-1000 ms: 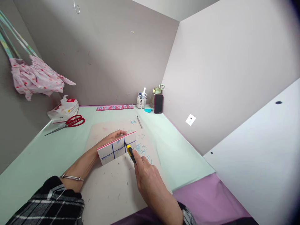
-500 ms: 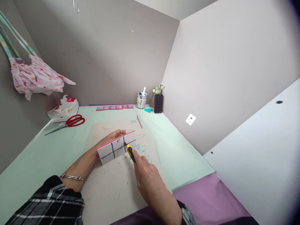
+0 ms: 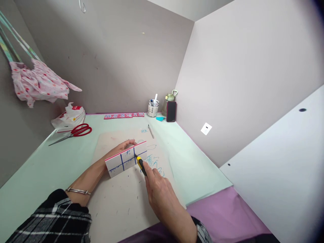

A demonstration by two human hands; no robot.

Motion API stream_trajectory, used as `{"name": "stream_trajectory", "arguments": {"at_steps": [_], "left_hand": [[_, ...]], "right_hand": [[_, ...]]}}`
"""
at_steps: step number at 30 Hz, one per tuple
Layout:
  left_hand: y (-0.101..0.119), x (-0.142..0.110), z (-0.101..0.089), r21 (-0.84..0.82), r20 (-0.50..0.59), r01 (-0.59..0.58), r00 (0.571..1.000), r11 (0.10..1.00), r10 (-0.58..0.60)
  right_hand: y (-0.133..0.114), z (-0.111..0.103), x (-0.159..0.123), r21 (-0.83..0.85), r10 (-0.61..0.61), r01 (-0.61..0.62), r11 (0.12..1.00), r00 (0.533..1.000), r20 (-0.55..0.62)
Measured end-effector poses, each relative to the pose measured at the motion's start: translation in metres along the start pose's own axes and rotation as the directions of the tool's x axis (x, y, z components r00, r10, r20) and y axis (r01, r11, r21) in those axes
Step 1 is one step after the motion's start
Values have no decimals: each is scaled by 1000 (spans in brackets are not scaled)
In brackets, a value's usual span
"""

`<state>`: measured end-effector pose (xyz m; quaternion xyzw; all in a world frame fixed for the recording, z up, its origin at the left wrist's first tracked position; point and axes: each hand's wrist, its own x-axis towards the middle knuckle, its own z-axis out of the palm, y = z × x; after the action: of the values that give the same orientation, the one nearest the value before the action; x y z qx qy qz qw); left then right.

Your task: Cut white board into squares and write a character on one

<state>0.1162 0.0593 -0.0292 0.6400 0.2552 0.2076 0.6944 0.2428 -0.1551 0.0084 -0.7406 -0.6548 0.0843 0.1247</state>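
A white foam-like board (image 3: 128, 164) with a red edge is propped up at a tilt, its face marked with blue grid lines and blue handwriting. My left hand (image 3: 124, 145) is behind it, closed on its top edge, with most of the fingers hidden by the board. My right hand (image 3: 158, 184) grips a black and yellow utility knife (image 3: 140, 164). The knife's tip touches or nearly touches the board beside the right vertical blue line. Beneath both hands lies a pale, marked mat (image 3: 115, 206) with blue scribbles.
Red-handled scissors (image 3: 76, 132) lie left, by a white plastic bag (image 3: 69, 118). A craft knife (image 3: 151, 131) rests on the mat's far edge. Behind stand a pen jar (image 3: 153, 109), a green bottle (image 3: 164, 108) and a phone (image 3: 171, 112), with red lettered strips (image 3: 118, 116) along the wall.
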Motion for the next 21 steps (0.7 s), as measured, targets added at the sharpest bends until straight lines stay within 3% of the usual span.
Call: {"name": "stream_trajectory", "arguments": {"at_steps": [21], "left_hand": [[4,-5,2,118,3,13,1000,993,-13]], "right_hand": [[6,6,2,-195,-1,-2,981,1000,-14]]}}
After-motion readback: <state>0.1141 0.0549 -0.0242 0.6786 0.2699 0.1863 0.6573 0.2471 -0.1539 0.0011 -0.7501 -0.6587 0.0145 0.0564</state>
